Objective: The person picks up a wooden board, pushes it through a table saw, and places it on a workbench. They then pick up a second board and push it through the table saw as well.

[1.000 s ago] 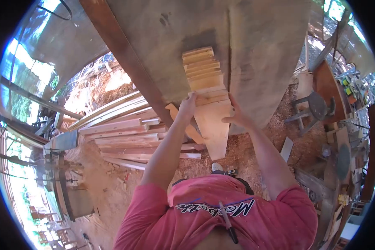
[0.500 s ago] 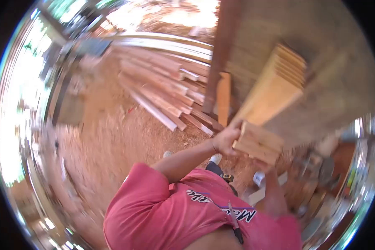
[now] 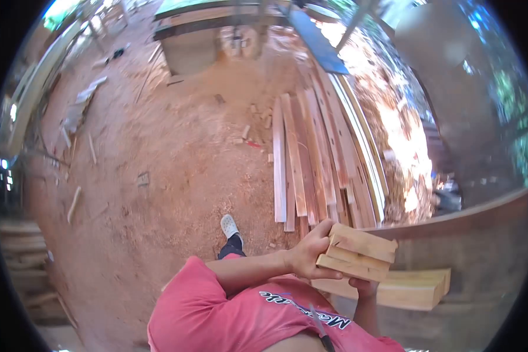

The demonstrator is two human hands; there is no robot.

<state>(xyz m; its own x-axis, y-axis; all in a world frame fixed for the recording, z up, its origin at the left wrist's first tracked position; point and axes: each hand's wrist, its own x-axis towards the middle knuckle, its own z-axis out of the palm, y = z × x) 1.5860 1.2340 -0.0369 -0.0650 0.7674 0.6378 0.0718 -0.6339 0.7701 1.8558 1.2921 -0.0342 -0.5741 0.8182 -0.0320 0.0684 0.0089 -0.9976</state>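
A small stack of wooden pieces (image 3: 358, 252) is in front of my body at the lower right. My left hand (image 3: 314, 252) grips its left end, with the thumb on top and the fingers at the side. Under its right part is my right hand (image 3: 365, 286), partly hidden by the wood and closed against it. Behind the hands, more stacked cut boards (image 3: 413, 290) lie on a wooden surface (image 3: 481, 258). A pencil or thin tool (image 3: 320, 322) hangs at the front of my red shirt.
Long planks (image 3: 311, 158) lie side by side on the dirt floor ahead. A bench (image 3: 193, 50) stands at the far end. Sticks and scraps (image 3: 74, 204) are scattered at the left. My shoe (image 3: 229, 226) is on the ground below.
The view has swung left, so the long planks now run straight ahead and the bench shows. Both hands still hold the stacked pieces, and the boards on the surface now sit lower right.
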